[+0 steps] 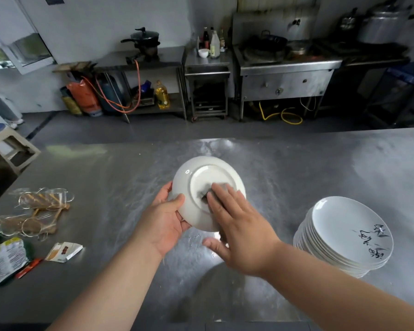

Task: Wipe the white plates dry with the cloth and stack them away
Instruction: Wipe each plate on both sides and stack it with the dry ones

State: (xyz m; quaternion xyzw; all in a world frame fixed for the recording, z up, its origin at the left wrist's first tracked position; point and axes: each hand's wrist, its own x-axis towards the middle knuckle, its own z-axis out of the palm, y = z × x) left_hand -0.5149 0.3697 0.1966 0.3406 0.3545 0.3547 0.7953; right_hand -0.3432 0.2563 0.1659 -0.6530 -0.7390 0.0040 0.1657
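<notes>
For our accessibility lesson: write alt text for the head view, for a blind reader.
A person's left hand holds a white plate underside up while the right hand presses a grey cloth on it, above a steel table; a plate stack stands at right.

Upturned white plate (208, 187) — grey cloth (204, 194) atop

White plate (208, 174), grey cloth (204, 195)

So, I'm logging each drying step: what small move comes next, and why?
Probably sweep the cloth round the base and out to the rim. The left hand grips the plate underside-up, and the right hand presses the cloth flat on just one patch near its centre; the stack stands to the right.
</notes>
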